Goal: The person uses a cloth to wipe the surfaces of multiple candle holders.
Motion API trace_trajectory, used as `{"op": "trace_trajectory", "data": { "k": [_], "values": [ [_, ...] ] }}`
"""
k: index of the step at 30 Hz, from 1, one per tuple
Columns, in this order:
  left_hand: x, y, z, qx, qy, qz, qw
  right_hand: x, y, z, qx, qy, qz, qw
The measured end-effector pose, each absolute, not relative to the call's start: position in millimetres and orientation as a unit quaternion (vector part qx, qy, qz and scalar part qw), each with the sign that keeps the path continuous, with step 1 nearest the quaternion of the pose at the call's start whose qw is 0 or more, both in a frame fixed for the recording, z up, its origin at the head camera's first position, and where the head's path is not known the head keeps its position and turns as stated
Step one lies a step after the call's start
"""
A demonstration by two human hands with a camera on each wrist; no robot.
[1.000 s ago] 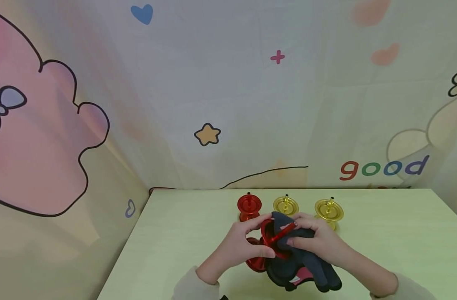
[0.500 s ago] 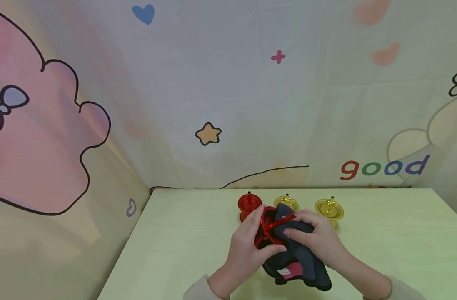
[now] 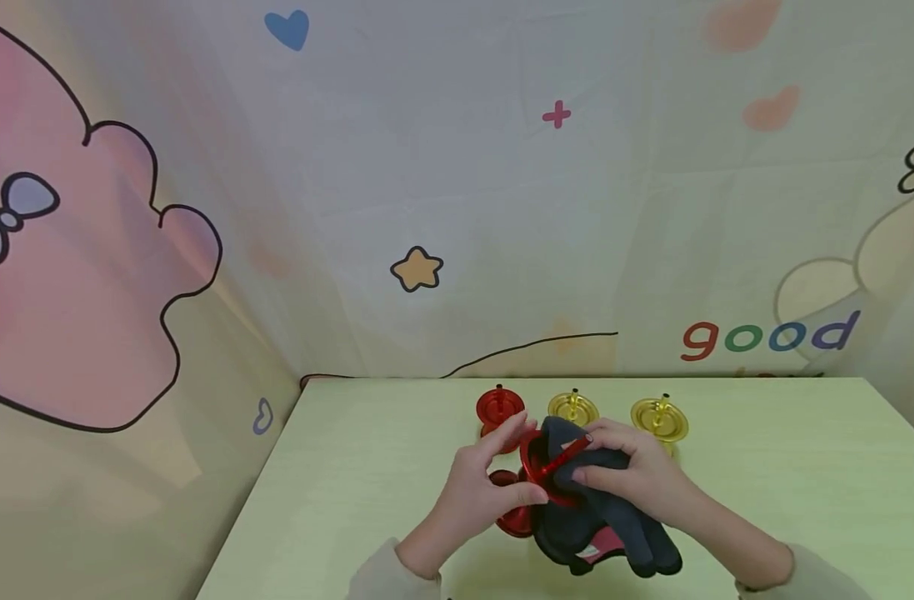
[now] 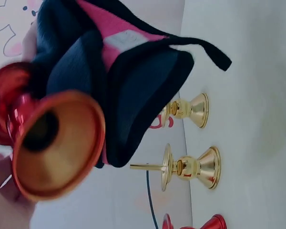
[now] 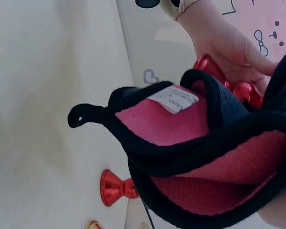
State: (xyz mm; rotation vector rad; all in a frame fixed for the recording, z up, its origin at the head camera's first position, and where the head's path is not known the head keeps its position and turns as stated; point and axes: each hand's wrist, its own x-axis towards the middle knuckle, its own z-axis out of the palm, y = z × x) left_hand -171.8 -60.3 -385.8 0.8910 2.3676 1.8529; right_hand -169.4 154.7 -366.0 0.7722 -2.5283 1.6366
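Note:
My left hand (image 3: 475, 492) holds a red metal candlestick (image 3: 530, 458) tilted over the table, thumb and fingers around its dish. Its flared base (image 4: 59, 138), golden inside, shows in the left wrist view. From the dish a red spike (image 3: 565, 457) points up and right. My right hand (image 3: 640, 471) pinches a dark blue-grey cloth (image 3: 565, 525) and presses it into the dish beside the spike. In the right wrist view the folded cloth shows its pink lining (image 5: 157, 119), a white label and a black hanging loop; it hides the right fingertips.
Behind the hands stand another red candlestick (image 3: 499, 407), a gold candlestick (image 3: 572, 408) partly covered by the cloth, and a second gold candlestick (image 3: 659, 419) to the right. They are in a row near the back edge of the pale table (image 3: 367, 467), before a printed curtain (image 3: 464, 192).
The held candlestick and cloth tipped and rose slightly half a second ago, hiding the base behind the left hand. Now they are back lower, with the base showing again.

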Motion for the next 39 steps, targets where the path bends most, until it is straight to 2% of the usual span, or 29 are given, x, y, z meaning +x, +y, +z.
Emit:
{"op": "trace_trajectory", "data": {
  "k": [3, 5, 7, 10, 15, 17, 18, 20, 24, 26, 27, 29, 35, 39],
  "values": [
    [-167.2, -55.3, -391.9, 0.288, 0.77, 0.558, -0.11, -169.3, 150.2, -366.1, 0.186, -0.812, 0.554, 0.001],
    [-164.2, -51.8, -395.1, 0.304, 0.789, 0.497, -0.194, -169.2, 147.4, -366.0, 0.153, -0.803, 0.576, -0.015],
    [-161.5, -49.0, -396.7, 0.311, 0.807, 0.432, -0.255, -168.7, 144.8, -365.8, 0.133, -0.795, 0.591, -0.025],
    [-158.9, -46.5, -396.0, 0.314, 0.826, 0.371, -0.285, -166.2, 141.7, -364.5, 0.124, -0.806, 0.578, -0.014],
    [-160.5, -46.4, -391.8, 0.316, 0.822, 0.341, -0.33, -162.1, 138.0, -360.7, 0.14, -0.845, 0.515, 0.041],
    [-162.4, -49.6, -389.8, 0.33, 0.812, 0.352, -0.327, -161.6, 139.0, -359.6, 0.157, -0.847, 0.505, 0.045],
    [-163.4, -52.2, -388.6, 0.342, 0.809, 0.368, -0.305, -161.8, 140.4, -359.1, 0.169, -0.846, 0.505, 0.04],
    [-165.3, -58.6, -385.6, 0.366, 0.8, 0.421, -0.219, -162.5, 144.3, -358.0, 0.199, -0.839, 0.505, 0.018],
    [-169.9, -69.5, -377.2, 0.351, 0.782, 0.516, 0.004, -165.7, 153.2, -355.6, 0.261, -0.817, 0.513, -0.039],
    [-171.2, -71.3, -374.4, 0.327, 0.781, 0.53, 0.058, -168.0, 155.5, -355.7, 0.279, -0.807, 0.518, -0.052],
    [-171.5, -71.3, -374.0, 0.316, 0.781, 0.535, 0.064, -168.9, 156.0, -356.1, 0.282, -0.801, 0.526, -0.056],
    [-170.9, -69.5, -375.8, 0.299, 0.782, 0.546, 0.041, -169.9, 155.7, -357.1, 0.262, -0.799, 0.538, -0.055],
    [-164.4, -60.3, -386.2, 0.319, 0.815, 0.469, -0.119, -169.2, 154.3, -358.2, 0.144, -0.785, 0.599, -0.063],
    [-160.5, -55.0, -386.6, 0.334, 0.847, 0.376, -0.174, -168.3, 151.9, -359.4, 0.118, -0.795, 0.593, -0.043]
  ]
}}
